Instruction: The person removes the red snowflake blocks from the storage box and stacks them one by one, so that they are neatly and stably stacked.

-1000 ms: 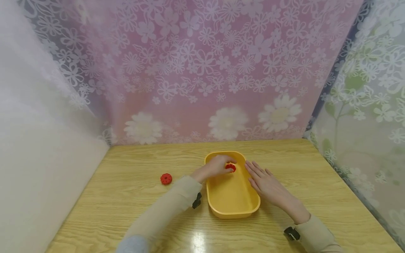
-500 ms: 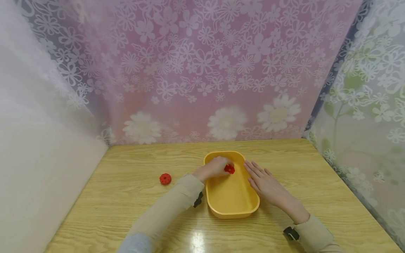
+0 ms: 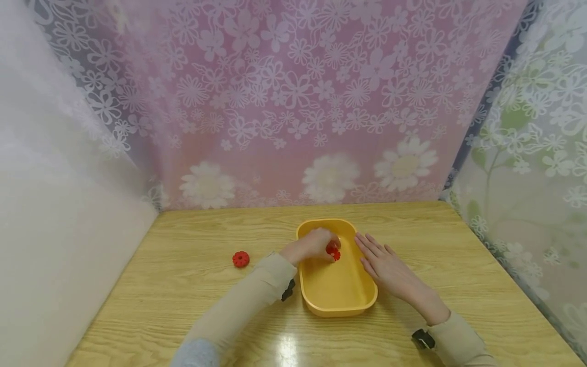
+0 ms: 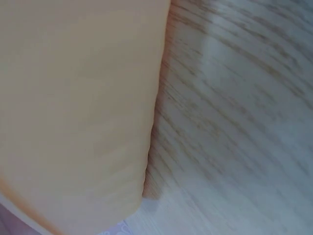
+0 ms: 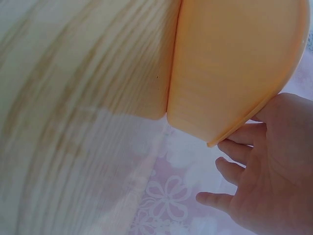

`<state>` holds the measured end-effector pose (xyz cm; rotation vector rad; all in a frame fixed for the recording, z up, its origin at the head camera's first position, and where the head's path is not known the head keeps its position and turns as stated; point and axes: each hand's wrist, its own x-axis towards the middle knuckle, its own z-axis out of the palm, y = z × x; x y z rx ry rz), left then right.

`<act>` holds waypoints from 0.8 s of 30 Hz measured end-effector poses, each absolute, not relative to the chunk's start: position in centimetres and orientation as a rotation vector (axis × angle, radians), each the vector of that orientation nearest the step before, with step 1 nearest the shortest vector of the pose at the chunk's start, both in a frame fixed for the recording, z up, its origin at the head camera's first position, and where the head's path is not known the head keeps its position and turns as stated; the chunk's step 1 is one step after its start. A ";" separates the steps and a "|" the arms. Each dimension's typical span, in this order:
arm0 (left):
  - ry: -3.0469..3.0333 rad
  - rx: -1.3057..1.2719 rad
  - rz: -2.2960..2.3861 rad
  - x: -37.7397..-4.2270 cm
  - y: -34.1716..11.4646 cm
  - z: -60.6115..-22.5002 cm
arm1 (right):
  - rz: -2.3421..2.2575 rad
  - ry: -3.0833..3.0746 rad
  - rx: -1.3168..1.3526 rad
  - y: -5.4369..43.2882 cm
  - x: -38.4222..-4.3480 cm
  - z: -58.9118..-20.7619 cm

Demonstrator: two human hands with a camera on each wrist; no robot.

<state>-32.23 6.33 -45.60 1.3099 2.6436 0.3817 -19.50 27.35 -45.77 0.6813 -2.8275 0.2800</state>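
Inside a yellow oblong tub point(image 3: 338, 310), my left hand point(image 3: 314, 244) pinches a small red flower-shaped piece point(image 3: 336, 254) between thumb and curled fingers, above or near the tub floor; I cannot tell which. A second red piece point(image 3: 240, 259), scalloped round the edge with a dark centre, lies flat on the table left of the tub. My right hand point(image 3: 390, 267) rests with straight fingers against the tub's right rim; the right wrist view shows that hand point(image 5: 274, 166) touching the rim of the tub point(image 5: 234, 63). In the left wrist view the tub wall point(image 4: 78, 107) hides my left hand.
The wood-grain table point(image 3: 192, 229) extends around the tub on all sides. A pink floral curtain point(image 3: 275, 102) hangs along the back edge, with a pale sheet point(image 3: 69, 178) at the left and a floral one point(image 3: 527, 153) at the right.
In the tub, my left hand has turned the red piece and brought it slightly nearer the front. My right hand and the piece on the table stay in place.
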 end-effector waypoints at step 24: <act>2.705 1.349 0.474 -32.3 5.0 -44.6 | 0.274 -2.815 0.696 27.2 -19.4 -45.5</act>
